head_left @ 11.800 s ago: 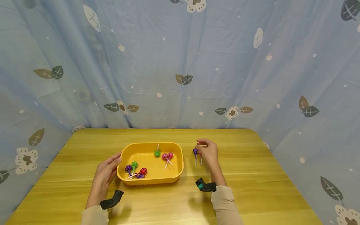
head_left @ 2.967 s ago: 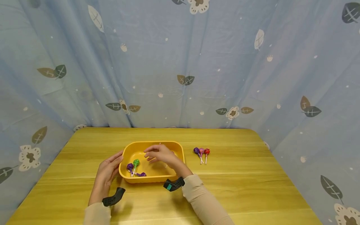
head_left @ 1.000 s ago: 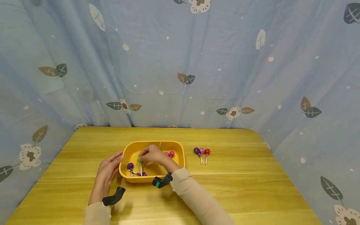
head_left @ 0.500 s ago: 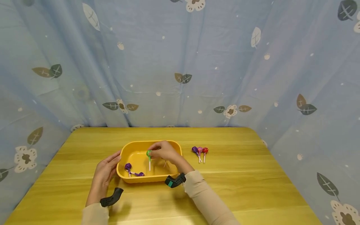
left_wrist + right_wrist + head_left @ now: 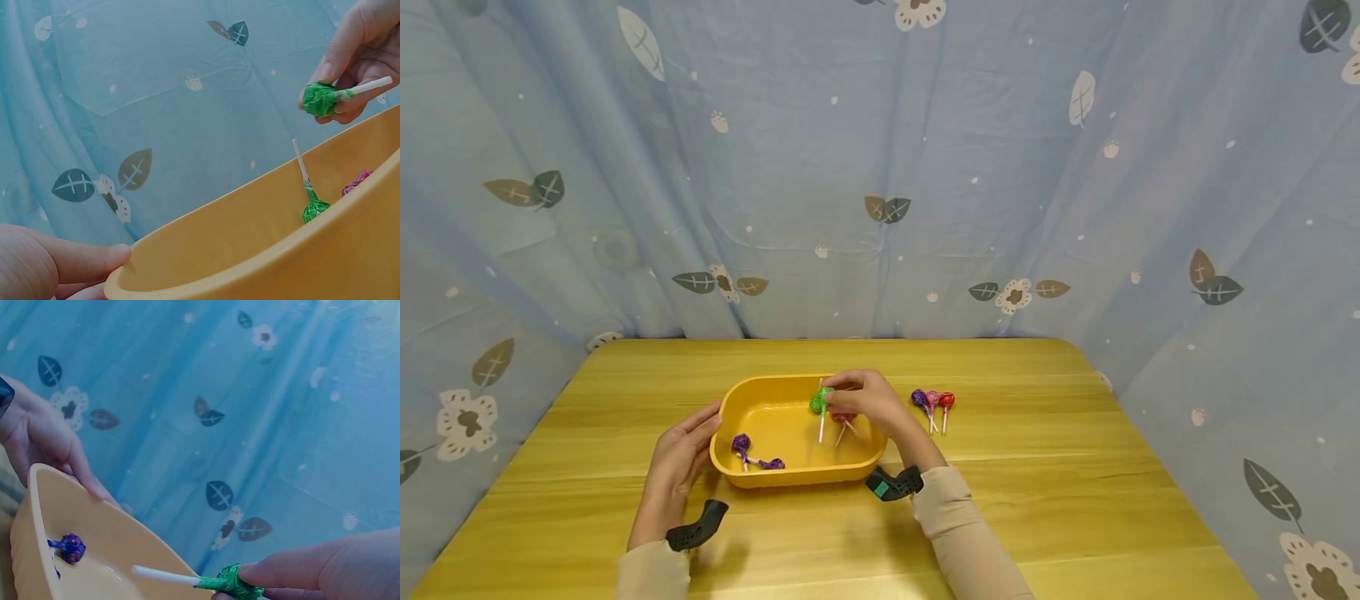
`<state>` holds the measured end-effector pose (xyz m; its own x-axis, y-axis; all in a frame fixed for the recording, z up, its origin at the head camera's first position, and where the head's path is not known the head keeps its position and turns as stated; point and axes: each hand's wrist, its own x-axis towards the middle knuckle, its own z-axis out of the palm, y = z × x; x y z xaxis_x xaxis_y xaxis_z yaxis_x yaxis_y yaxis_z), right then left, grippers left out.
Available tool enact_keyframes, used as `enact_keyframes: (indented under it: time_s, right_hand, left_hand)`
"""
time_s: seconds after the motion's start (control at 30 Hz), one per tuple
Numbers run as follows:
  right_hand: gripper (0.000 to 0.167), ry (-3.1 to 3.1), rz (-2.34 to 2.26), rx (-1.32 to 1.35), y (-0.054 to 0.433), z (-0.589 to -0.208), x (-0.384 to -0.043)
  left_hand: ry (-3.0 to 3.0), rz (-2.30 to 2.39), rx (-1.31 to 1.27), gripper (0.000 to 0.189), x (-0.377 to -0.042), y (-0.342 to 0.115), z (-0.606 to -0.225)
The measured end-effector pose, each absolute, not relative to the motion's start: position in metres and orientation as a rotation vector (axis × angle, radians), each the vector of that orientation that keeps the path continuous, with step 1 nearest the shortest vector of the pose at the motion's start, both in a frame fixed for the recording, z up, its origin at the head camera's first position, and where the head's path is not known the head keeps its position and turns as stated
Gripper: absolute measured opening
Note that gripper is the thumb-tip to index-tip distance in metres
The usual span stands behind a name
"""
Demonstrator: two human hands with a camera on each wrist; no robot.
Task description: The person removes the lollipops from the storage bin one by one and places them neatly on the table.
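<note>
My right hand pinches a green lollipop by its wrapped head, stick hanging down in the head view, over the right part of a yellow container. Another green lollipop lies inside it, close to the held one in the head view. Pink lollipops are partly hidden beneath my right hand. Toward the container's left front lie two purple lollipops. My left hand rests against the container's left end, its fingers fairly straight along the outer wall and rim.
On the wooden table, right of the container, a purple lollipop, a pink lollipop and a red lollipop lie side by side. A blue patterned curtain hangs behind the table's far edge.
The red lollipop has gone from the container to the table. My right hand then picked up the green lollipop at the container's left side and carried it rightward. My left hand has stayed put.
</note>
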<state>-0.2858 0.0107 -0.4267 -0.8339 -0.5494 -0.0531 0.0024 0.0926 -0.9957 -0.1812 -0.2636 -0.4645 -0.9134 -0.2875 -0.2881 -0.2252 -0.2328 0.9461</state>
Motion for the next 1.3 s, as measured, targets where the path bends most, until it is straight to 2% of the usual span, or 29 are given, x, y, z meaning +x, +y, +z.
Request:
enact_keyframes:
  time_s: [0.43,1.3]
  right_hand:
    - [0.032,1.983,-1.868,-0.497,0.050,-0.428,-0.281]
    - [0.034,2.056,-2.042,-0.306,0.115,-0.428,-0.301]
  left_hand:
    - [-1.968,-2.324,0.660,0.057,-0.182,-0.262,-0.465]
    - [-1.862,-2.396,0.652,0.058,-0.181,-0.263,-0.463]
